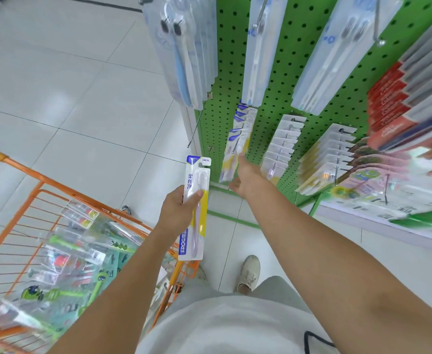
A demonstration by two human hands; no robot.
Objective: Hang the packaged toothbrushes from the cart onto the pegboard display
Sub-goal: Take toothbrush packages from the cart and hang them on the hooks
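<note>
One toothbrush pack (195,205) sits gripped in your left hand (178,210) above the orange cart (43,185). Your right hand (245,178) reaches into the hanging packs (235,146) on the green pegboard (279,80); its fingers look extended, though the blur makes that hard to call.

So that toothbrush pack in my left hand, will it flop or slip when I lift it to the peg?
The toothbrush pack stands straight above the left hand, so it is probably stiff. It looks thin, likely light. Its glossy plastic front may slide in a loose grip.

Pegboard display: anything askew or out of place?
Mostly tidy. One bare hook juts from the left edge of the green pegboard with nothing hung on it. The right hand reaches to the matching packs; the left hand holds a toothbrush pack.
</note>
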